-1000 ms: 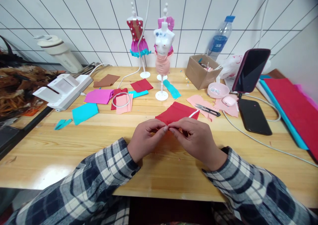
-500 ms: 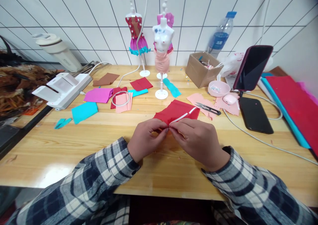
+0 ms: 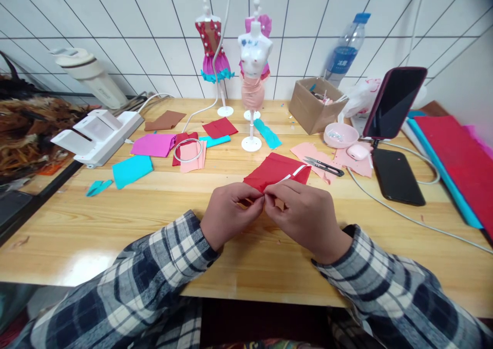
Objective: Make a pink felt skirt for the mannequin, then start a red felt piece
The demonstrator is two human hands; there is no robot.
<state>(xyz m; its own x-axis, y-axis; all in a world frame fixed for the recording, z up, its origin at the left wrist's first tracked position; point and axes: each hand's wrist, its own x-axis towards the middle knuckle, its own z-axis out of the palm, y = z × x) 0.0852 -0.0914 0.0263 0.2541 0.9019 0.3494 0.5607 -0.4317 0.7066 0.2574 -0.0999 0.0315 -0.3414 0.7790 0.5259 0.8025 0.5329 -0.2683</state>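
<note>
A red sheet (image 3: pixel 269 170), which looks like crepe paper, lies in front of me with two white tape strips (image 3: pixel 291 175) along its right edge. At its near edge, my left hand (image 3: pixel 233 213) is closed in a pinch on the paper. My right hand (image 3: pixel 304 215) pinches right beside it, thumb and forefinger together, fingertips almost touching the left ones. The bit between the fingertips is too small to make out. Just beyond the sheet stands a small white dress form (image 3: pixel 254 56) wrapped in pink. Thread snips (image 3: pixel 324 166) lie to the right on pink scraps.
Two more dressed forms, one in red and purple (image 3: pixel 211 46), stand at the wall. Coloured paper pieces (image 3: pixel 133 171) lie on the left. On the right are a cardboard box (image 3: pixel 316 107), a pink bowl (image 3: pixel 341 134), a propped phone (image 3: pixel 396 102), a black phone (image 3: pixel 398 177) and a cable.
Both hands keep pinching at the sheet's near edge, and the right fingers have shifted slightly, covering more of the lower tape strip. The whole view has moved a little.
</note>
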